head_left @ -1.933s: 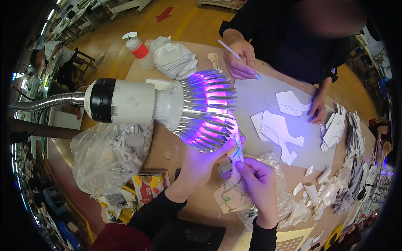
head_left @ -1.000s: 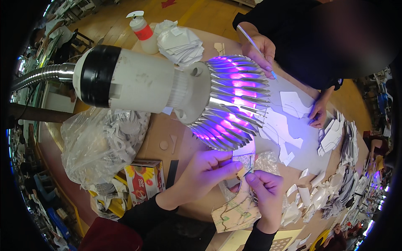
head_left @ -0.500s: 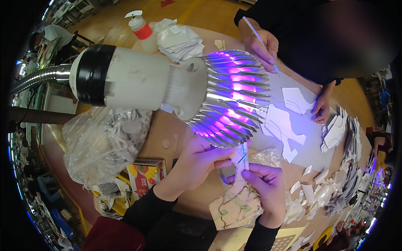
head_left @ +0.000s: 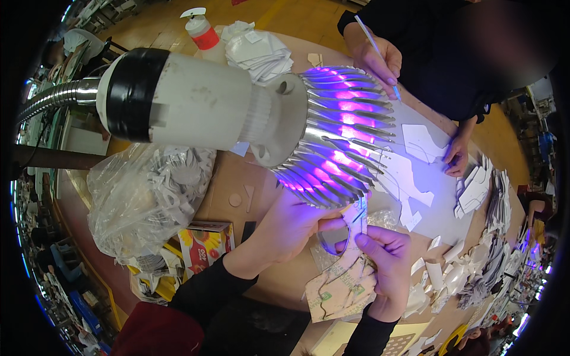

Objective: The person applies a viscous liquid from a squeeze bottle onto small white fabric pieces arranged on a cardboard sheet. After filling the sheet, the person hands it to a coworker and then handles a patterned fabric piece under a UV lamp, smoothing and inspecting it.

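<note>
Both my hands hold up a flat cut piece [head_left: 341, 285], pale and printed with faint marks, with dark wavy lines and a curved cutout. My left hand [head_left: 291, 224] pinches its narrow upper end just under a lamp [head_left: 347, 139] with a finned metal head that glows purple; the lamp hides part of that hand. On the other side of the piece, my right hand [head_left: 387, 258] grips the middle between thumb and fingers. The broad lower end hangs free over the table's near side.
Across the table a co-worker's hand [head_left: 378, 62] holds a pen [head_left: 375, 50]; the other hand [head_left: 457, 155] rests by white cut pieces [head_left: 424, 142]. At left are a plastic bag [head_left: 142, 204] of pieces, a printed box [head_left: 208, 246] and a spray bottle [head_left: 203, 35]. Scraps [head_left: 436, 276] lie at right.
My hands and the held piece have shifted slightly right in the picture, as has the lamp. Both hands keep their grip. The co-worker's pen hand has moved a little right.
</note>
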Available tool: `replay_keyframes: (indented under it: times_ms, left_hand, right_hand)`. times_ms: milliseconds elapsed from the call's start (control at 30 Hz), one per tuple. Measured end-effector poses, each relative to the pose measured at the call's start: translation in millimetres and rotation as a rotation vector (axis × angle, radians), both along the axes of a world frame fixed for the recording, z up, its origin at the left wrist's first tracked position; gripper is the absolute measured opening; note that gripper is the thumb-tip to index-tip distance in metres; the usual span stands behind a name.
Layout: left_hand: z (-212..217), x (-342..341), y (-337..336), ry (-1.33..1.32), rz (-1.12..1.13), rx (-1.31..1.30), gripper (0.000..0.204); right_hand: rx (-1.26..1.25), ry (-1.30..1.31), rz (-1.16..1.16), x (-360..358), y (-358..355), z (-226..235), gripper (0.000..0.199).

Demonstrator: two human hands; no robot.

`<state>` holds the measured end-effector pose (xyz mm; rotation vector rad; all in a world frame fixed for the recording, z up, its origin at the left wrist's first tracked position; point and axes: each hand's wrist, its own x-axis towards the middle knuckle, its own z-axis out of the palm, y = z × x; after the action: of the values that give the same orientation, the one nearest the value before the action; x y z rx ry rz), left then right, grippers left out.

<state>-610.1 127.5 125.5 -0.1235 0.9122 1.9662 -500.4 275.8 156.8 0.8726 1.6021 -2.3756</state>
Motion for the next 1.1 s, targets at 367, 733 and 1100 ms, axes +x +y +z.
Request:
replay_keyframes:
  times_ms: [367, 733, 1100]
  left_hand:
    - [10, -7, -10, 0.036, -0.030, 0.026, 0.035]
    - [10, -4, -18, 0.091, 0.020, -0.026, 0.034]
    - [16, -2, 3, 0.127, 0.029, -0.142, 0.033]
  right_hand:
    - [0.185, -0.029, 0.006, -1, -15, 5, 0.019]
    - [0.184, -0.006, 0.044, -4, -23, 8, 0.017]
    - [-0.010, -0.007, -0.066, -2, -11, -5, 0.020]
